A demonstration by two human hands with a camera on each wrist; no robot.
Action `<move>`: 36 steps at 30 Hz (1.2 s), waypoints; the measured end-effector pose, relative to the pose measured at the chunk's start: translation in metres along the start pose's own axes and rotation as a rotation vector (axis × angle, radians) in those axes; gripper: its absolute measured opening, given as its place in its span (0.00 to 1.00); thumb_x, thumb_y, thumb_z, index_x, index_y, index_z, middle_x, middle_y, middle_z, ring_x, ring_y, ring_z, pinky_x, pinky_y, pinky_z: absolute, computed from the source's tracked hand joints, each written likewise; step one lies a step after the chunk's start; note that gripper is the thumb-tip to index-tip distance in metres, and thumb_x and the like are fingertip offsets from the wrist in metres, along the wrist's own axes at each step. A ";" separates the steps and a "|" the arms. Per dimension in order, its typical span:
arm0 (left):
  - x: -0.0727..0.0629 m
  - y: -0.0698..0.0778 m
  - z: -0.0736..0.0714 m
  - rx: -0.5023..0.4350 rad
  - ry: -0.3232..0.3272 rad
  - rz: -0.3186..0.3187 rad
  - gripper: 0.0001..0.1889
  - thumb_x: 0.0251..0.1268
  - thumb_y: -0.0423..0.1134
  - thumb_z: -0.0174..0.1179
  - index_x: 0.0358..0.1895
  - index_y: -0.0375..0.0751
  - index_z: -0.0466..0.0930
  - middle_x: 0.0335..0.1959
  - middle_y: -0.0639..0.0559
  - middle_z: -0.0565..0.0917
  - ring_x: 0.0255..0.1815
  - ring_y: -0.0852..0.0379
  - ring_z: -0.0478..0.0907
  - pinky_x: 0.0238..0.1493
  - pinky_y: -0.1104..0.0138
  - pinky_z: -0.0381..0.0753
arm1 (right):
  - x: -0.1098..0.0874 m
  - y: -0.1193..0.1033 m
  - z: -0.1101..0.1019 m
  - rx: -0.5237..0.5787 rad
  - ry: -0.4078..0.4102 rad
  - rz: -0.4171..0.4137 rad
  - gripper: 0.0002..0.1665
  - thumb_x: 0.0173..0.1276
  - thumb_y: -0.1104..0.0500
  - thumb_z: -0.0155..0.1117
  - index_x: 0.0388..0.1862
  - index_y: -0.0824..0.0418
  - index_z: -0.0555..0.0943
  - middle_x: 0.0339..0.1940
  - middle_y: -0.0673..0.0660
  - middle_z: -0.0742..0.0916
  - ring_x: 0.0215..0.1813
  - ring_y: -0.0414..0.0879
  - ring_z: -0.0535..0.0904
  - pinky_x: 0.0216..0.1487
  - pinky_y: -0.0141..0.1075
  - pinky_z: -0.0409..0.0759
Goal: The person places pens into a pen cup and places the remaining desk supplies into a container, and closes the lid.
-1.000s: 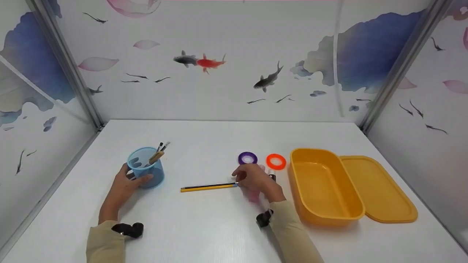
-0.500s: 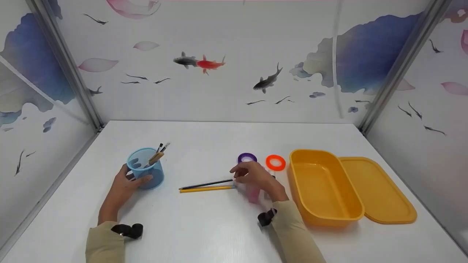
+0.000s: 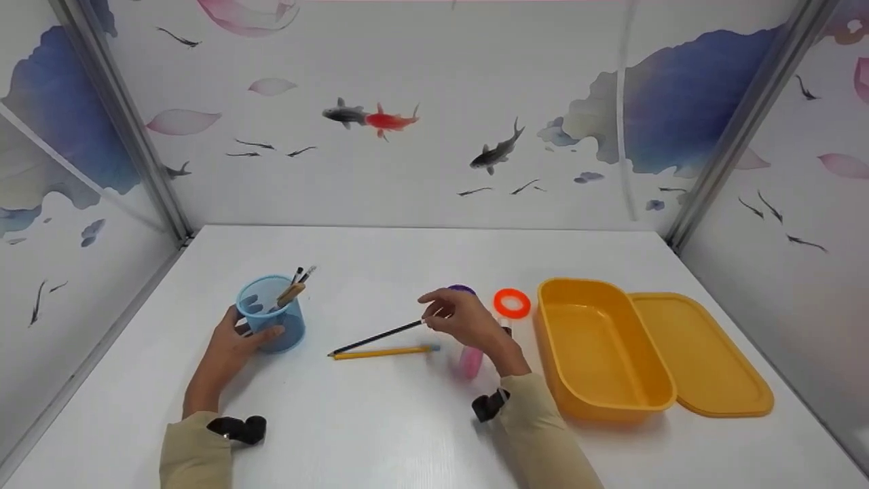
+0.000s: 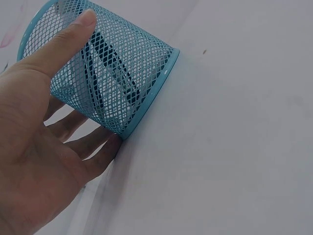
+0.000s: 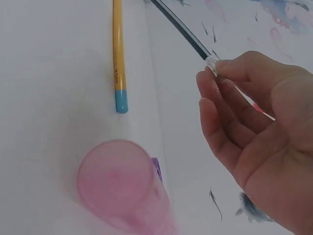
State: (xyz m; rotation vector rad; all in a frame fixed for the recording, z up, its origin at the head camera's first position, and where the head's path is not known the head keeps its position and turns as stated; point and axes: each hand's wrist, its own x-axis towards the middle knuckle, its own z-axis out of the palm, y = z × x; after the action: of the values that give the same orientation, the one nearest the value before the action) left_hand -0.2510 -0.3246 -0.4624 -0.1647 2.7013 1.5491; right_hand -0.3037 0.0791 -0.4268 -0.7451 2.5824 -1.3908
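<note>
My left hand holds a blue mesh pen cup, thumb on the near side and fingers round the other. Several brushes and a wooden-handled item lean inside the cup. Between thumb and fingertips, my right hand pinches the pale end of a dark pencil. The pencil slants, its far tip low by the tip of a yellow pencil, which lies on the table. In the right wrist view the yellow pencil shows a blue end. A pink translucent cylinder lies below the right hand.
An orange ring-shaped roll lies beyond the right hand. A purple roll is mostly hidden behind that hand. On the right stands a deep yellow box, with its flat yellow lid beside it. Printed panels enclose the white table.
My right hand has lifted the pale end of the dark pencil up and slightly left, away from the yellow pencil. The left hand and cup have stayed in place.
</note>
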 end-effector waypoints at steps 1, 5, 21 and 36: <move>0.000 0.000 0.000 0.002 0.001 -0.003 0.60 0.62 0.60 0.67 0.81 0.38 0.32 0.82 0.32 0.45 0.81 0.29 0.48 0.79 0.39 0.54 | 0.001 -0.001 0.002 0.018 0.018 -0.010 0.19 0.69 0.62 0.66 0.59 0.57 0.82 0.40 0.54 0.88 0.42 0.44 0.85 0.50 0.35 0.88; 0.000 -0.002 0.000 0.000 0.003 -0.003 0.60 0.62 0.61 0.66 0.81 0.38 0.32 0.82 0.32 0.45 0.81 0.29 0.48 0.79 0.38 0.54 | 0.008 -0.006 0.012 0.136 0.095 -0.054 0.23 0.69 0.62 0.67 0.62 0.59 0.79 0.41 0.59 0.89 0.41 0.48 0.87 0.47 0.32 0.87; 0.001 0.001 0.002 -0.024 0.013 0.005 0.59 0.61 0.59 0.68 0.81 0.39 0.35 0.82 0.34 0.46 0.81 0.30 0.48 0.79 0.39 0.53 | 0.043 -0.041 0.028 0.637 0.399 0.003 0.14 0.68 0.60 0.69 0.49 0.67 0.83 0.41 0.58 0.88 0.43 0.48 0.91 0.43 0.38 0.90; 0.003 -0.004 0.001 -0.049 0.020 0.008 0.59 0.61 0.59 0.68 0.82 0.40 0.36 0.82 0.34 0.48 0.81 0.31 0.49 0.80 0.40 0.54 | 0.089 -0.096 0.006 0.599 0.523 -0.112 0.08 0.68 0.63 0.68 0.43 0.67 0.83 0.39 0.59 0.87 0.40 0.45 0.89 0.40 0.37 0.90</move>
State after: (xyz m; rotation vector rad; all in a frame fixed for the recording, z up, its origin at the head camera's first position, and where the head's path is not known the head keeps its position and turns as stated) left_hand -0.2539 -0.3260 -0.4660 -0.1715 2.6840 1.6254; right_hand -0.3441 -0.0112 -0.3413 -0.4724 2.2160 -2.5032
